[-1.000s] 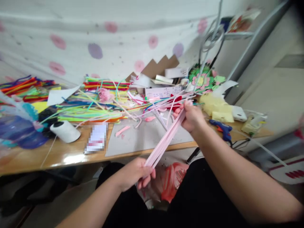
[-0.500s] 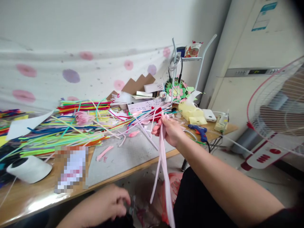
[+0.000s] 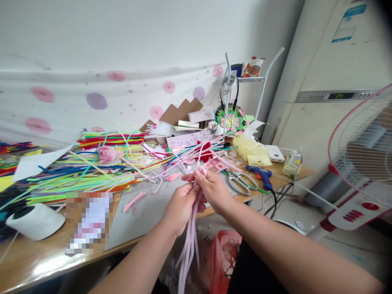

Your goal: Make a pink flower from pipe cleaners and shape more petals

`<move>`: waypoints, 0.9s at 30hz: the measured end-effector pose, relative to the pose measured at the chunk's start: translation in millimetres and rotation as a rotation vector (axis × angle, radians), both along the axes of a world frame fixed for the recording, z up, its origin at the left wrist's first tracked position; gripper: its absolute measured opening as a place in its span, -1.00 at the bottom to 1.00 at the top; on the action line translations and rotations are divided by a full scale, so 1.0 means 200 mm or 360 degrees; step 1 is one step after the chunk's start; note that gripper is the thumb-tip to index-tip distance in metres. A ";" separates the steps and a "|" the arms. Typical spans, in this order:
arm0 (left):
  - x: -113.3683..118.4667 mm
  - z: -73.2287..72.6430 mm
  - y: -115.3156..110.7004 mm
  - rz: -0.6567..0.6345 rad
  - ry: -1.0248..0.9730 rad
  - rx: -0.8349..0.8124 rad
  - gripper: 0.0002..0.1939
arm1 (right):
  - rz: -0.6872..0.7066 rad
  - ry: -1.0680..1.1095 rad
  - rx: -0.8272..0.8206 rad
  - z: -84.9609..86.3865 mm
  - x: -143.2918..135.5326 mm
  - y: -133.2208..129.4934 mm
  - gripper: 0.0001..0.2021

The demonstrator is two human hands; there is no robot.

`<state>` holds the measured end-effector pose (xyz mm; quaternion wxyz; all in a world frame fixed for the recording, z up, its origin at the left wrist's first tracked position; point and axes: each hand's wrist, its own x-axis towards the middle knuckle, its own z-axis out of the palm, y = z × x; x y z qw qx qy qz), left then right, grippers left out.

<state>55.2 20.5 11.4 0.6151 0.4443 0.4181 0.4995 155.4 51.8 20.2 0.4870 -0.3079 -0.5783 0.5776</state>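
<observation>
Both hands meet at the table's front edge around a bundle of pale pink fuzzy stems (image 3: 190, 245), whose long ends hang down below. My left hand (image 3: 183, 200) is closed round the bundle from the left. From the right, my right hand (image 3: 212, 188) pinches its top, where curled pink tips show above the fingers. Behind the hands lie a red fuzzy piece (image 3: 206, 152) and loose pale stems. A small pink bud shape (image 3: 173, 177) and a short pink piece (image 3: 134, 202) rest on the grey mat (image 3: 122, 228).
Scissors (image 3: 240, 182) and a blue glue gun (image 3: 260, 174) lie right of the hands. Colourful stems (image 3: 92, 179) and a white thread cone (image 3: 36, 220) are at left. A red basket (image 3: 225, 255) stands below; a fan (image 3: 361, 163) is at right.
My left hand has risen from below the table edge and taken hold of the pink bundle beside my right hand. My right hand has moved slightly down and left, uncovering the scissors.
</observation>
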 end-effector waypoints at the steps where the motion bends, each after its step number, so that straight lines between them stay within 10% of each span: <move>1: -0.01 0.00 0.00 -0.0034 -0.0004 -0.0023 -0.69 | 0.0047 -0.0019 0.0015 0.00 0.01 0.00 -0.61; 9: -0.04 -0.01 -0.02 -0.0256 -0.0153 -0.0155 -0.78 | -0.0023 -0.0160 0.0647 0.01 0.11 0.03 -0.39; 18: -0.08 -0.02 0.01 -0.0394 -0.0163 -0.0134 -0.78 | -0.0377 -0.0624 0.1279 0.01 0.16 0.07 -0.73; 27: -0.11 -0.01 0.02 -0.0317 -0.0078 -0.0153 -0.73 | -0.0396 -0.0860 0.1136 0.01 0.14 0.07 -0.71</move>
